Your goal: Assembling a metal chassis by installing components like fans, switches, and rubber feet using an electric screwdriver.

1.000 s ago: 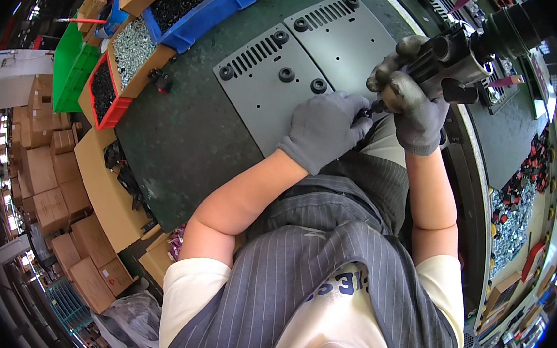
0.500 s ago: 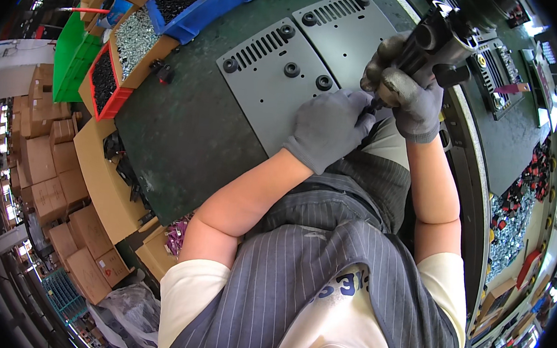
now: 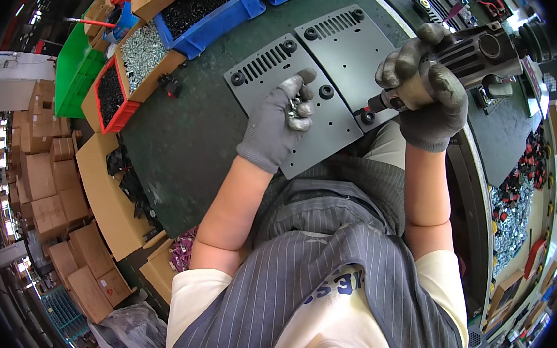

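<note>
Two grey metal plates with slots and small holes lie side by side, the left plate (image 3: 300, 143) and the right plate (image 3: 354, 49). Black round feet sit on them, among them one foot (image 3: 326, 91) on the left plate. My left hand (image 3: 272, 124), in a grey glove, hovers over the left plate with fingers curled around small silver screws (image 3: 293, 108). My right hand (image 3: 437, 105), gloved too, grips a power screwdriver (image 3: 477, 55). The driver's tip is at a black foot (image 3: 368, 116) on the right plate's near edge; whether they touch I cannot tell.
On the dark green worktop (image 3: 183, 140), a blue bin (image 3: 216, 15) of black parts, a cardboard box (image 3: 145, 52) of silver screws and a red bin (image 3: 110, 95) stand at the far left. A curved rail (image 3: 473, 156) runs along the right. Stacked cartons (image 3: 56, 176) stand farther left.
My left hand has left the driver's tip, moving left over the left plate and turning to show the screws. The driver has tilted flatter, and the foot at its tip has come into view.
</note>
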### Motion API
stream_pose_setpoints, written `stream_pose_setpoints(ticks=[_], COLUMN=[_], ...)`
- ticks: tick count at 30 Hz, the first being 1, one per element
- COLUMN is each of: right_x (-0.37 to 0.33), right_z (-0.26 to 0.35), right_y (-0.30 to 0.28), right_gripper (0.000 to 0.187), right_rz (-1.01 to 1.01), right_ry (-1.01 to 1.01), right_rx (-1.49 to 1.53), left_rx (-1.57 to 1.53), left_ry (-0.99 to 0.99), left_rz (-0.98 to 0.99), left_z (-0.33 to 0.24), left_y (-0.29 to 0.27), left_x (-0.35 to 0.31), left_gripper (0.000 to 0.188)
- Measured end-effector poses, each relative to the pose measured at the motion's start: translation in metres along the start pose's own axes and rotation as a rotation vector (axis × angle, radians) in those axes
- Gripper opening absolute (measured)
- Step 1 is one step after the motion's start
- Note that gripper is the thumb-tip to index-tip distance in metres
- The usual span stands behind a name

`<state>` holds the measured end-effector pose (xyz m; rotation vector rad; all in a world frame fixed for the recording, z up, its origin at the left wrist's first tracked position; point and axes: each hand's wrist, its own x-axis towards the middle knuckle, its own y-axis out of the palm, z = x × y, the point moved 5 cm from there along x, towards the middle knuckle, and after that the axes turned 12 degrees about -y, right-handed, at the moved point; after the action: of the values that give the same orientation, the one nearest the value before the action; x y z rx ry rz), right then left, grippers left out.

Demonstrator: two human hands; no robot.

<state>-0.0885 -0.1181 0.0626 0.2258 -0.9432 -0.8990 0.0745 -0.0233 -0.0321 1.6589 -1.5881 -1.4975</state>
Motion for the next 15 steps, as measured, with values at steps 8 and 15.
stream_pose_setpoints(ticks=[8,15], right_x=[-0.002,-0.007], right_z=[-0.003,-0.004], right_y=[0.014,0.026], right_gripper=[0.048,0.049], right_rz=[0.027,0.081], right_ry=[-0.069,-0.099], right_rx=[0.213,0.094], left_rx=[-0.001,0.023], left_ry=[-0.021,-0.201], left_rz=[-0.121,-0.005], left_z=[0.026,0.051], left_y=[0.002,0.006], left_x=[-0.011,-0.014], left_gripper=[0.024,0.033])
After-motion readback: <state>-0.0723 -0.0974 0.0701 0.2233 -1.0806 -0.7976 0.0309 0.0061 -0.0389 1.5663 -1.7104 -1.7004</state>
